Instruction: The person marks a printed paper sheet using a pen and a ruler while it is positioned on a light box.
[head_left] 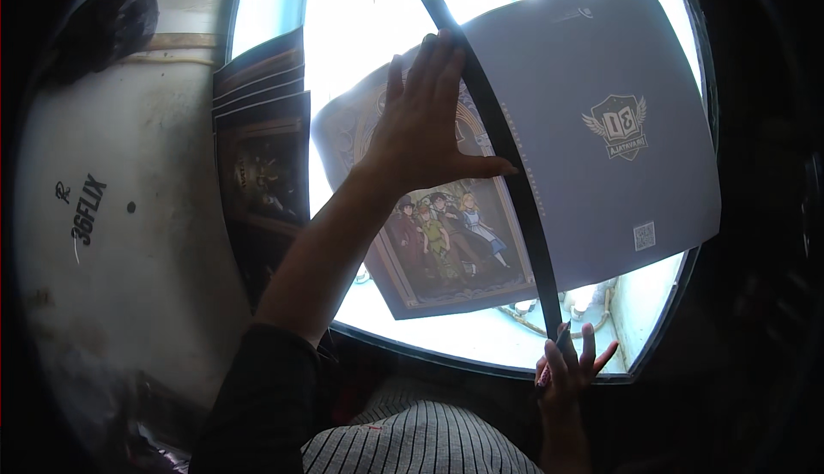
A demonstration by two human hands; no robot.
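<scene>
A large printed cover sheet (592, 208) lies on a brightly lit glass panel. Its left part carries a framed picture of costumed figures, its right part a plain grey-violet area with a winged crest. Across it, from top to bottom, runs a long dark straightedge (491, 118). My left hand (416, 144) is spread flat over the sheet, fingertips and thumb reaching the straightedge. Beside the straightedge's lower end, my right hand (562, 375) is closed on a slim cutter knife (544, 376) with a pinkish patterned body, its dark tip pointing up. The fingers partly hide the knife.
Several dark printed sheets (262, 161) lie overlapped at the panel's left side. A stained pale surface (129, 242) stretches farther left, with a dark plastic-like bundle (116, 15) at its far end. The panel's dark rim (481, 367) borders my body.
</scene>
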